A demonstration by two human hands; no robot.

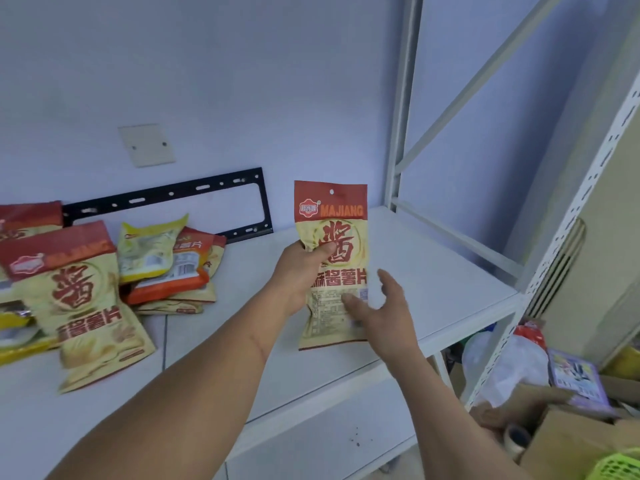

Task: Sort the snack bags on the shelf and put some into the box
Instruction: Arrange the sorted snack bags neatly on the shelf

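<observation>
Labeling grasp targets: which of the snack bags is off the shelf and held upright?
The MAJIANG bag gripped by the left hand; the right hand is open beside it. The other bags lie piled on the shelf.

Two bare forearms, sleeveless, bare hands (298, 271)

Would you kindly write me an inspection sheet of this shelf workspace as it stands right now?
Surface: white shelf board, bare on its right half, small dark specks near the front edge.
Job's things: held Majiang bag upright above the shelf; snack bag pile on the left, red and yellow packs overlapping; cardboard box lower right, open.
Clutter: black metal bracket against the wall behind the pile.
Grippers: left hand grips the held bag at its left edge; right hand open, fingers at the bag's lower front.
Cables: nothing seen.
Surroundings: wall plate, white rack upright, plastic bags beside the box.
</observation>
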